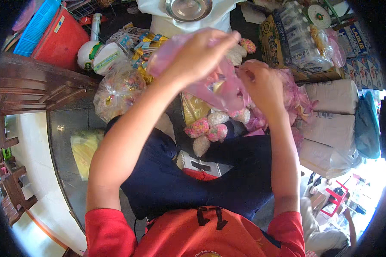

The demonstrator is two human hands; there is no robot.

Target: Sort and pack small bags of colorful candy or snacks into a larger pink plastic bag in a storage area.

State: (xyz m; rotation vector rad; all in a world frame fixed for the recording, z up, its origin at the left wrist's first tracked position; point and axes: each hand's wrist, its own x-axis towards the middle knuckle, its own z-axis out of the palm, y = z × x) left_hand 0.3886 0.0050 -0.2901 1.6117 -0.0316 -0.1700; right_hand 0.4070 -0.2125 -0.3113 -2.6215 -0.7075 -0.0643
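Note:
I hold a thin pink plastic bag (222, 97) up between my two hands, over the bundles in front of me. My left hand (201, 53) is closed on its upper left side, fingertips partly hidden. My right hand (261, 79) has curled fingers gripping the bag's right edge. Some colourful contents show dimly through the film, too unclear to name. Below the bag lie small clear packets of pink and multicoloured pieces (197, 128) and of white pieces (218, 117). A yellow packet (193, 109) lies just left of them.
More pink bags (289, 92) crowd the right, beside wrapped white packs (330, 96) and a carton (270, 43). A clear filled bag (118, 92) and a red tub (60, 38) stand left. A metal bowl (188, 9) sits ahead; another person (319, 231) is at lower right.

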